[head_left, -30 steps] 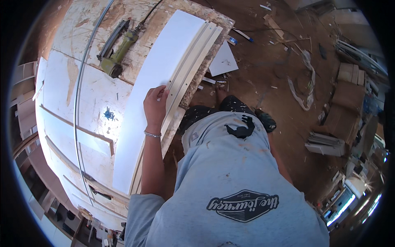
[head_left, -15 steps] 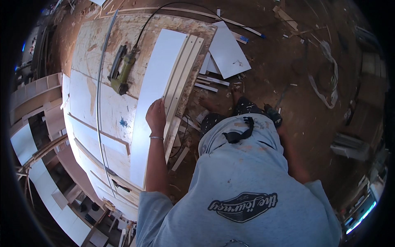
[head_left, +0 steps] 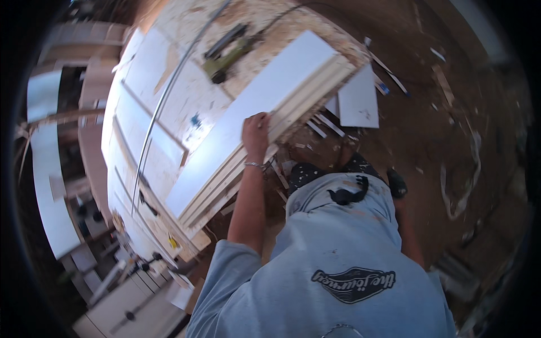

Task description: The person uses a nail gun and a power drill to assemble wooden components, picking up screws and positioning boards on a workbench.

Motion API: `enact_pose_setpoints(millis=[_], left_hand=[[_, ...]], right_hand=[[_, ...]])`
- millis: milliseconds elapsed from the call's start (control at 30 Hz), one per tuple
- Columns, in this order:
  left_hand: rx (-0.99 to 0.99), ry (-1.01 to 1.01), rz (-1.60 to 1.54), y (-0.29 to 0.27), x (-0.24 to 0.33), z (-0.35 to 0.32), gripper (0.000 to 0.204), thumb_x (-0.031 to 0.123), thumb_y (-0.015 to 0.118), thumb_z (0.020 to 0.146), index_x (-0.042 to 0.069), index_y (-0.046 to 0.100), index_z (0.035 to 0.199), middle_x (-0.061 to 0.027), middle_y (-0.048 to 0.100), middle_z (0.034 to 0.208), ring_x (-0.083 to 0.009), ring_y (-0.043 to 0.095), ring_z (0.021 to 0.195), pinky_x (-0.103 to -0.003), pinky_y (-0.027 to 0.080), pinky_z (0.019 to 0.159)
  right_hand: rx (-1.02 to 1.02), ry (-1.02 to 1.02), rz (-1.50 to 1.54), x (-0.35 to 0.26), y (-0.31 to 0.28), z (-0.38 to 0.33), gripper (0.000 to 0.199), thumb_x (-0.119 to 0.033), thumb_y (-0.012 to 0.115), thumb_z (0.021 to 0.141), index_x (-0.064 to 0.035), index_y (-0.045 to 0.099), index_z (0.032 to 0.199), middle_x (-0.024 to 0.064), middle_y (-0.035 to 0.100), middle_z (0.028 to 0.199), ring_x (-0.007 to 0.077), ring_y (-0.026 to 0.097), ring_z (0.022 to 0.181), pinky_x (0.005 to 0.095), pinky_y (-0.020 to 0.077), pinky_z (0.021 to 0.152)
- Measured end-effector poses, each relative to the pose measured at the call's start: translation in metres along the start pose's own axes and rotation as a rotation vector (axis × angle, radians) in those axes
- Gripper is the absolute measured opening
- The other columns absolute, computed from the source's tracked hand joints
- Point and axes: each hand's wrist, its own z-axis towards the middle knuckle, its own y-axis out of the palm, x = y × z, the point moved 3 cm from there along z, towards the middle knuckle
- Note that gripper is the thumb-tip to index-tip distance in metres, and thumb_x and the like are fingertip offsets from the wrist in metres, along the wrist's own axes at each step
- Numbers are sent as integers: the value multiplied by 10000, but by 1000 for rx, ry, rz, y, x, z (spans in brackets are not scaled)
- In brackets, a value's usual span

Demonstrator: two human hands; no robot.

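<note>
My left hand point(head_left: 256, 133) is closed, its curled fingers resting at the edge of a long white panel point(head_left: 253, 84) beside pale wooden strips point(head_left: 301, 97). Whatever may be in those fingers is too small to make out. The strips lie side by side along the panel's near edge, on a worn workbench point(head_left: 225, 14). My right arm point(head_left: 409, 234) hangs at my side. At its end is a dark tool that looks like a cordless drill point(head_left: 397, 183); the fingers around it are mostly hidden.
A green corded power tool point(head_left: 226, 61) lies on the bench beyond the panel. A thin metal rod point(head_left: 169, 93) crosses the bench. White board offcuts point(head_left: 360, 100) and wood scraps litter the floor on the right. Cabinet frames point(head_left: 48, 186) stand at the left.
The view has turned, so the bench and panel appear tilted and further right. My left hand stays by the panel and strips. The dark tool still hangs at my right side.
</note>
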Motion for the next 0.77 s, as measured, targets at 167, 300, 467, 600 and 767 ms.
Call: enact_pose_setpoints(millis=[167, 300, 467, 600, 767], left_hand=[[155, -254, -201, -49, -71, 37, 211, 205, 751, 865, 53, 708, 1005, -101, 673, 811, -203, 629, 661, -324, 509, 621], [126, -81, 58, -98, -180, 70, 197, 188, 716, 870, 80, 712, 1035, -90, 677, 894, -246, 663, 762, -388, 531, 708], [-237, -3, 49, -73, -191, 124, 388, 229, 729, 854, 95, 657, 1212, -157, 680, 1046, -313, 665, 965, -422, 538, 829], [-254, 13, 116, -50, -222, 136, 230, 159, 629, 896, 45, 643, 1095, -215, 660, 1022, -407, 650, 972, -473, 528, 838], [-452, -8, -133, -52, -228, 153, 317, 114, 580, 879, 60, 597, 1191, -243, 674, 1098, -429, 656, 963, -470, 525, 855]], right_hand=[[33, -8, -49, -7, 7, -2, 287, -173, 707, 815, -69, 676, 1081, 86, 683, 992, 214, 652, 889, 377, 514, 787], [65, -39, -75, -28, 16, -11, 293, -175, 708, 816, -70, 675, 1087, 89, 684, 1006, 217, 653, 904, 380, 514, 798], [138, -177, -67, -40, 39, -32, 299, -177, 709, 817, -71, 674, 1094, 92, 685, 1022, 219, 654, 922, 383, 514, 811], [138, -476, 28, -68, 83, -52, 305, -179, 710, 817, -72, 673, 1100, 94, 685, 1035, 222, 655, 937, 385, 515, 822], [-26, -596, -134, -67, 109, -77, 638, -301, 743, 866, -157, 499, 1437, 89, 448, 1498, 240, 378, 1407, 403, 262, 1184]])
